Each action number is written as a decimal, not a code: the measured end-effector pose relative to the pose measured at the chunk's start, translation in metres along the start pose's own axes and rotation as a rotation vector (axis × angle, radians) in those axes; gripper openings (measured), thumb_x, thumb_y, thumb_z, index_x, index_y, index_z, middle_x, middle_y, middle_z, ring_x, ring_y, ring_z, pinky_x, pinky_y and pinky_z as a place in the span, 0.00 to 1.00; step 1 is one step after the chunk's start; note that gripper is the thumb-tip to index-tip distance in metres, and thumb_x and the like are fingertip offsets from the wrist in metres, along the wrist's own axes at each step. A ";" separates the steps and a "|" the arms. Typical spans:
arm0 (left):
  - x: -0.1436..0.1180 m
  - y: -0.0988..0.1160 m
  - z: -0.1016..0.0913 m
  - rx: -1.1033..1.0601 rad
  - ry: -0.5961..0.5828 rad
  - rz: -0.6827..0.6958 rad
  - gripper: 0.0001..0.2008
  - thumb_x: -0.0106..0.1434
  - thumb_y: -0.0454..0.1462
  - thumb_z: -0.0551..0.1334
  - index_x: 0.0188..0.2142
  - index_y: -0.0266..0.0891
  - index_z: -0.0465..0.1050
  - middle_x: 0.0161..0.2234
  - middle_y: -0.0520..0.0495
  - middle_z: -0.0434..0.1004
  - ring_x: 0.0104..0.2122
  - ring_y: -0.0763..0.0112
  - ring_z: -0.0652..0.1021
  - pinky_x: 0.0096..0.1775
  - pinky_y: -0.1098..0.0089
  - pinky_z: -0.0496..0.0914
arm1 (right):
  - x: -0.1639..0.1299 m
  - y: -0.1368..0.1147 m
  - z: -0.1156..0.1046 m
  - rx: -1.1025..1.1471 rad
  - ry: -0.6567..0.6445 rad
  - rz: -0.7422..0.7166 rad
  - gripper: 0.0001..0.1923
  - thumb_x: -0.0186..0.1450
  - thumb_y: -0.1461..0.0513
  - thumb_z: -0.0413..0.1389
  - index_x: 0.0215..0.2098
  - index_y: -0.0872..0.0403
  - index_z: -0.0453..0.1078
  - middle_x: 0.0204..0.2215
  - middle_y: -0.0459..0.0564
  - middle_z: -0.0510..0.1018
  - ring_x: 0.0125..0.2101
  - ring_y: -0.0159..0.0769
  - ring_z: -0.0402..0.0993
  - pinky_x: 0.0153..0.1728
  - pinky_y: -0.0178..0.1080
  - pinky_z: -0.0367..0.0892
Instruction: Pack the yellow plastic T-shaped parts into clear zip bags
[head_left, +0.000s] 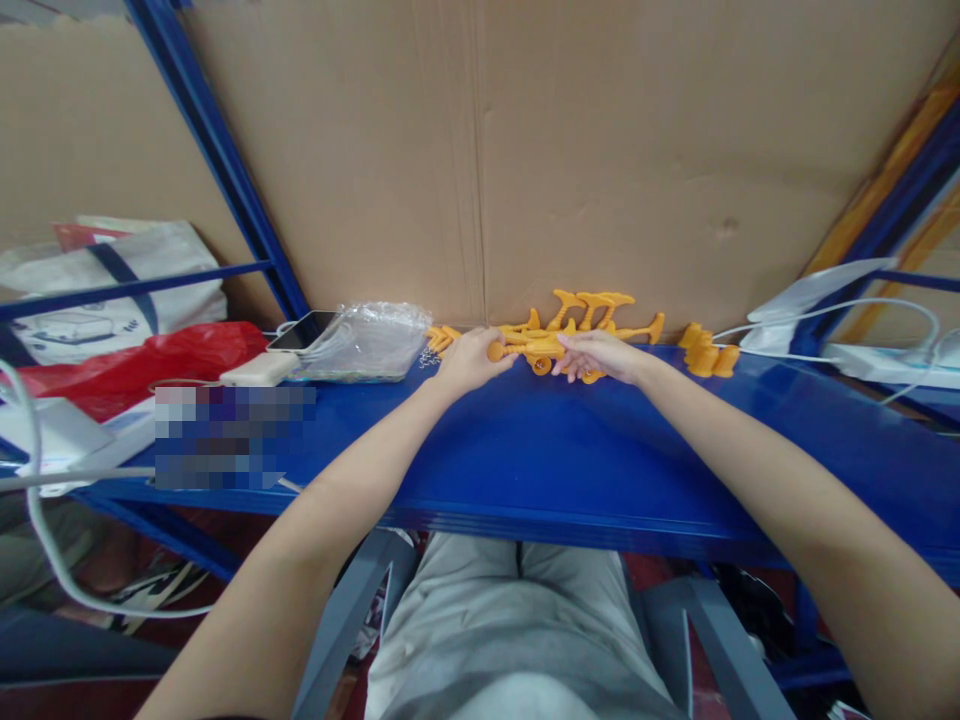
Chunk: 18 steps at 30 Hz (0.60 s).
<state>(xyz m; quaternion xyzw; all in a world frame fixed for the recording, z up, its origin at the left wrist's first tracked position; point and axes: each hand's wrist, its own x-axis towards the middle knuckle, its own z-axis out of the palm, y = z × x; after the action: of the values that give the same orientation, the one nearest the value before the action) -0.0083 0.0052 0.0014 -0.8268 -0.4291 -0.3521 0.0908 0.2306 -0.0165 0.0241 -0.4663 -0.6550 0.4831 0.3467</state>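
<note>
Yellow plastic parts lie along the back of the blue tabletop [517,450]. My left hand [471,364] is closed round a yellow plastic part [541,345], whose round knob [495,351] shows by the thumb. At its other end, my right hand [600,352] grips with thumb and fingers; its fingertips are partly hidden. Below the part are round yellow pieces [541,367] with metal-looking centres. Several T-shaped yellow pieces [592,300] stand behind, against the cardboard. Smaller yellow pieces [442,338] and tiny metal bits [429,357] lie left of my left hand.
More yellow pieces [709,355] stand at the right. A clear plastic bag [375,340], a phone [304,330], a white power bank [259,370] and a red bag [172,365] lie left. Cardboard [585,150] walls the back; blue posts [225,150] rise at the sides. White cables [847,302] run right.
</note>
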 end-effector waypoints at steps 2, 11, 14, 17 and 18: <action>0.000 0.000 0.001 -0.004 -0.002 0.004 0.11 0.59 0.44 0.65 0.36 0.39 0.73 0.36 0.44 0.80 0.36 0.63 0.78 0.40 0.66 0.70 | 0.001 0.001 0.000 0.007 -0.002 0.000 0.19 0.67 0.50 0.56 0.28 0.56 0.70 0.25 0.53 0.82 0.19 0.29 0.72 0.22 0.30 0.66; 0.000 -0.004 0.003 0.007 0.002 0.013 0.11 0.59 0.45 0.65 0.35 0.39 0.73 0.35 0.44 0.80 0.36 0.63 0.78 0.40 0.66 0.70 | 0.003 0.005 -0.001 0.008 -0.009 -0.012 0.20 0.66 0.49 0.57 0.27 0.55 0.69 0.24 0.52 0.81 0.19 0.28 0.72 0.19 0.30 0.64; 0.000 -0.005 0.004 0.004 0.006 0.014 0.12 0.59 0.45 0.65 0.35 0.40 0.73 0.35 0.45 0.80 0.36 0.63 0.78 0.39 0.66 0.70 | 0.004 0.006 -0.001 0.023 -0.013 -0.008 0.20 0.67 0.49 0.57 0.26 0.56 0.70 0.24 0.52 0.81 0.19 0.28 0.72 0.19 0.29 0.64; 0.000 -0.005 0.004 -0.003 -0.007 0.002 0.12 0.60 0.45 0.65 0.36 0.39 0.73 0.36 0.44 0.80 0.37 0.61 0.78 0.40 0.65 0.70 | 0.003 0.004 0.001 0.056 0.000 0.015 0.20 0.67 0.51 0.57 0.26 0.57 0.71 0.23 0.53 0.81 0.19 0.28 0.72 0.20 0.29 0.64; 0.000 -0.004 0.004 -0.007 -0.015 -0.006 0.12 0.60 0.45 0.65 0.36 0.39 0.74 0.36 0.43 0.80 0.37 0.61 0.78 0.41 0.65 0.70 | 0.003 0.003 0.002 0.077 0.012 0.024 0.19 0.68 0.52 0.57 0.26 0.57 0.71 0.23 0.53 0.81 0.19 0.28 0.72 0.21 0.29 0.65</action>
<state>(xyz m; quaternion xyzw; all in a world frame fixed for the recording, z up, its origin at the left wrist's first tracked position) -0.0098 0.0096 -0.0017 -0.8285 -0.4309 -0.3477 0.0837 0.2281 -0.0141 0.0209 -0.4634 -0.6280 0.5092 0.3626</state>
